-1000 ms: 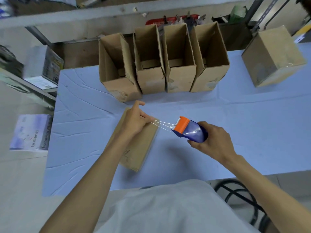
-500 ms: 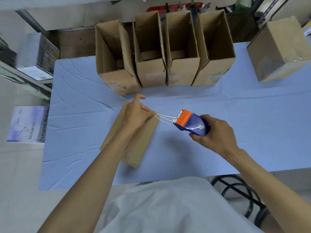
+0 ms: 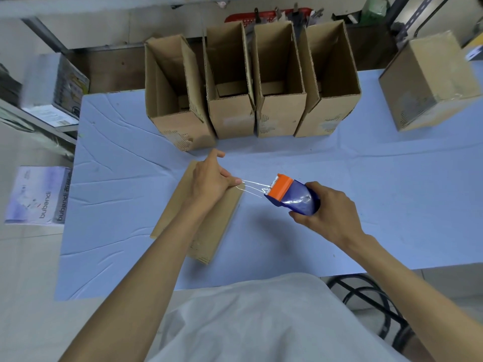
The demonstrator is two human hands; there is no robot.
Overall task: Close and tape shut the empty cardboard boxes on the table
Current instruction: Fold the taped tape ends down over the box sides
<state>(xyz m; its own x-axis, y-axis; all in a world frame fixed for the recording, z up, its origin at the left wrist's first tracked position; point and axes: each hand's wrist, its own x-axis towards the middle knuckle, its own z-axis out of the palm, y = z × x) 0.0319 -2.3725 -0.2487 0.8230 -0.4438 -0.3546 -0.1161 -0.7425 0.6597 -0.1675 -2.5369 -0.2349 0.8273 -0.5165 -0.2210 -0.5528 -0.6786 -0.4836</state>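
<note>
- Left hand [image 3: 211, 178]: thumb + fingers pinched on the free end of the clear tape [image 3: 252, 188], index finger sticking out loose. Hand sits over the far end of the closed box [image 3: 209, 223] lying flat in front of the person.
- Right hand [image 3: 330, 212]: wrapped tight round the blue tape dispenser [image 3: 292, 196], orange cutter end pointing at the left hand. Dispenser is up off the table [image 3: 392, 184], just to the right of the box.
- Short stretch of tape runs taut between the two hands, above the box's far right corner. Can't tell if the tape end is stuck to cardboard yet.
- Step in hand, my read: starting the strip on this box. To do it well: press the end down firm w/ the left thumb, keep the strip taut + lined up w/ the seam, draw the dispenser along low, then tear on the teeth.
- Risk: slack tape folds on itself or wanders off the seam.
- Further out: four open boxes [image 3: 281, 82] stand in a row at the table's far edge, flaps up, not yet closed. One more box [image 3: 431, 82] tilted at far right, looks shut.
- Progress guess: early, most boxes to go.
</note>
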